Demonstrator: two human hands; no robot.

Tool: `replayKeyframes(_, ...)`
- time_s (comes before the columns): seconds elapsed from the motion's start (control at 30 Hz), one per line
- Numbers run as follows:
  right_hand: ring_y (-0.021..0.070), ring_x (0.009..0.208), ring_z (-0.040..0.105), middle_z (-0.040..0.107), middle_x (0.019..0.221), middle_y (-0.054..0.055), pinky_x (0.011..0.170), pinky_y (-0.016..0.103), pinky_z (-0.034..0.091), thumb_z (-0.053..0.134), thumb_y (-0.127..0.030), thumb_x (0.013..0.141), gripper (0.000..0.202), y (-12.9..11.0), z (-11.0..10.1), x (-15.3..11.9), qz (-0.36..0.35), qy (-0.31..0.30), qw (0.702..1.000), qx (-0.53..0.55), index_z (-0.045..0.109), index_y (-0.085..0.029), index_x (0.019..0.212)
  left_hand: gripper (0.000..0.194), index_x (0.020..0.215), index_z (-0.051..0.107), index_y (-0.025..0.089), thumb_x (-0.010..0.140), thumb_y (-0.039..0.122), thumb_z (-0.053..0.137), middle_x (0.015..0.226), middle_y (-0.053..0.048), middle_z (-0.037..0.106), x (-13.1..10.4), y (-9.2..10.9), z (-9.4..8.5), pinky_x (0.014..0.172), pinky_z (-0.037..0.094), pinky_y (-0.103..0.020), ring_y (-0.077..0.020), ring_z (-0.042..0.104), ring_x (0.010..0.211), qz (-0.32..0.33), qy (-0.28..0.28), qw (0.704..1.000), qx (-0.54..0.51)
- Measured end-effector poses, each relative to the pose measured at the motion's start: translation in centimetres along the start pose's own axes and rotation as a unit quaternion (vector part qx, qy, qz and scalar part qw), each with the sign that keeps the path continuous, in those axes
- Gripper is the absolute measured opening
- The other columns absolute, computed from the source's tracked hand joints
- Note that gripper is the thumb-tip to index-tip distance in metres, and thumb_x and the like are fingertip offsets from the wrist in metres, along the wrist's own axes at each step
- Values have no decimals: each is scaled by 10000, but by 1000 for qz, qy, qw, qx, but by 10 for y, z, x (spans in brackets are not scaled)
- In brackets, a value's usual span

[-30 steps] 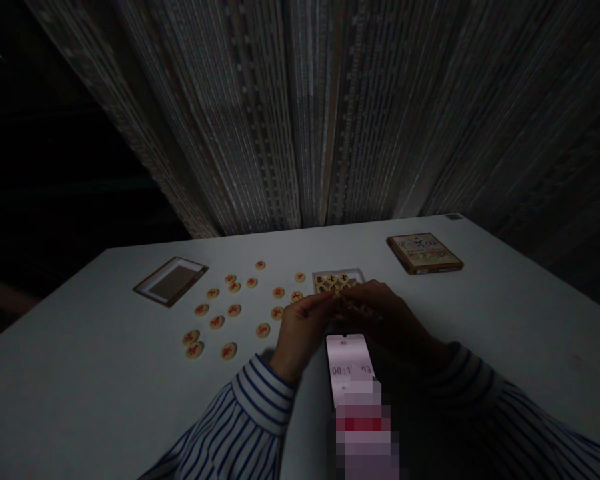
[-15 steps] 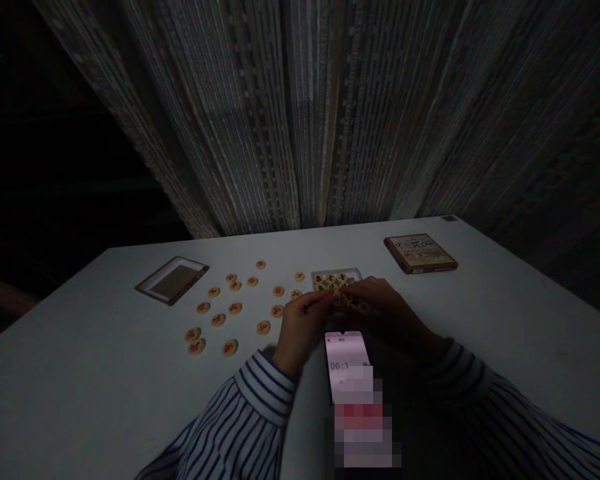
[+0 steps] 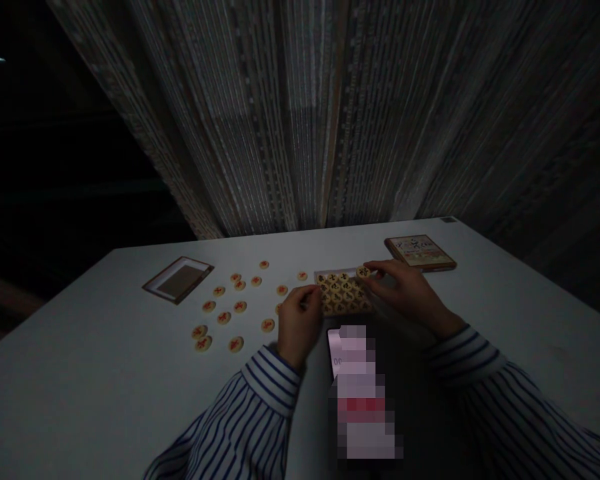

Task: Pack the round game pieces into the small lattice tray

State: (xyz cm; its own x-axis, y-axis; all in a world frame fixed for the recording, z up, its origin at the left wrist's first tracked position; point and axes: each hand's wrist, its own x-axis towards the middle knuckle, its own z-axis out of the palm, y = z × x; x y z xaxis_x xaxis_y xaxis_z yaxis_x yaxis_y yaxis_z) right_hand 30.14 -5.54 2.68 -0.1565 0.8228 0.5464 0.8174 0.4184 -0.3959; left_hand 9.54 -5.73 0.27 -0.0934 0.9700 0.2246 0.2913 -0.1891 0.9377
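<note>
A shallow tray [image 3: 323, 272] in the middle of the table holds rows of round Chinese chess pieces [image 3: 334, 288] with black characters. My left hand [image 3: 300, 323] is closed at the tray's left side, thumb and forefinger pinched at its edge. Between the thumb and fingers of my right hand [image 3: 413, 293] is a black-character Chinese chess piece [image 3: 363, 272], held at the tray's far right corner. Loose red-character Chinese chess pieces [image 3: 240, 307] lie scattered left of the tray. My left hand partly hides one of them.
A phone [image 3: 335, 360], mostly blurred out, lies in front of the tray. At the left is an open box part [image 3: 179, 280] with a brown edge. A flat printed box [image 3: 421, 252] lies at the back right. Behind the table hangs a striped curtain [image 3: 310, 133].
My hands have drawn apart. My right hand moved right and back and now shows a chess piece in its fingers, while the tray's rows have come into view. The view shifted slightly.
</note>
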Motion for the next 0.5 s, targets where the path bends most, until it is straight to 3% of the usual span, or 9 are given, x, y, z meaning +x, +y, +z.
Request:
replayKeyframes(0.27,196,789,618,684,945,91,778,357,468,544,-334,799,292,3,-3,14,12,-53,997,-48,637,-147,1002,208,906,665,128,794,240,531,853,-76,674,-1,-9,0,663,476,-268,-142,604,710,33,-30,996,79)
replayKeyframes(0.5,202,810,618,687,944,76,769,351,461,512,-349,812,287,9,1,27,-10,-95,991,-95,642,-168,993,185,913,655,131,791,187,528,881,-78,672,-2,-4,-1,677,480,-276,-139,608,715,37,-43,991,123)
